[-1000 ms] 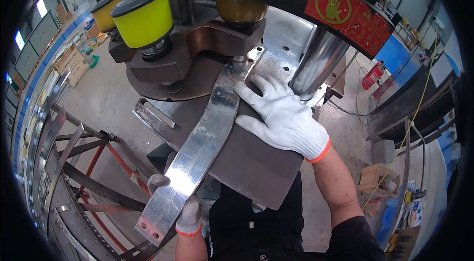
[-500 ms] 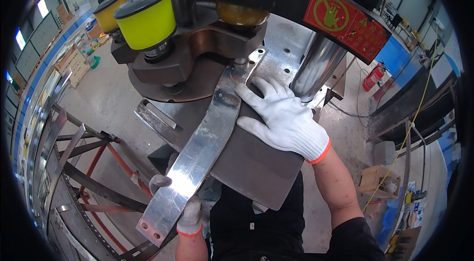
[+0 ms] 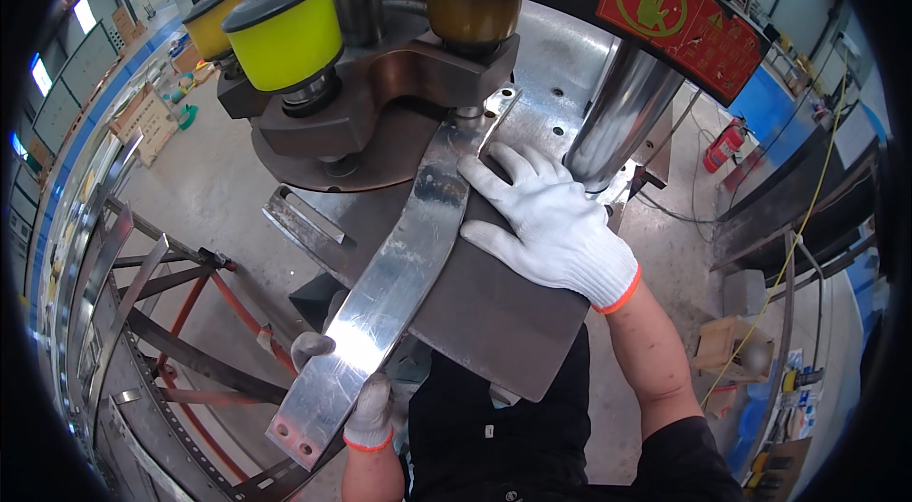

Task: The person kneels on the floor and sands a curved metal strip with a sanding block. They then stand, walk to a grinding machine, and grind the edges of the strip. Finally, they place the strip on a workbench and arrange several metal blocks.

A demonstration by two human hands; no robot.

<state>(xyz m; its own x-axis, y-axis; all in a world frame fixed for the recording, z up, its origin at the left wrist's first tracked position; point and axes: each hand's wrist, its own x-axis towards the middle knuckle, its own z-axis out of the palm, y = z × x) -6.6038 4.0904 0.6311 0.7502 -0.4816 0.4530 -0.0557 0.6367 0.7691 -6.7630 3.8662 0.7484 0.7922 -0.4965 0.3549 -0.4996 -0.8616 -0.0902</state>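
Observation:
A long, shiny, bent metal strip (image 3: 385, 279) lies slantwise across a dark flat plate (image 3: 503, 317). Its far end sits under the dark die block of a press (image 3: 318, 122), and two holes mark its near end. My left hand (image 3: 370, 412), in a pale glove with an orange cuff, is closed around the strip near that end; the strip hides part of the fingers. White-gloved, my right hand (image 3: 551, 222) rests with fingers spread over the plate, its fingertips at the strip's right edge close to the die.
Yellow-green cylinders (image 3: 285, 37) and an amber one (image 3: 473, 16) stand on the die block. A steel column (image 3: 625, 113) rises right of my right hand, below a beam with a red warning sign (image 3: 679, 22). A metal rack (image 3: 204, 312) holds strips at left.
More of the amber cylinder shows below the beam, and the beam sits higher in the picture. The view has shifted slightly. Both hands and the strip keep their places relative to each other.

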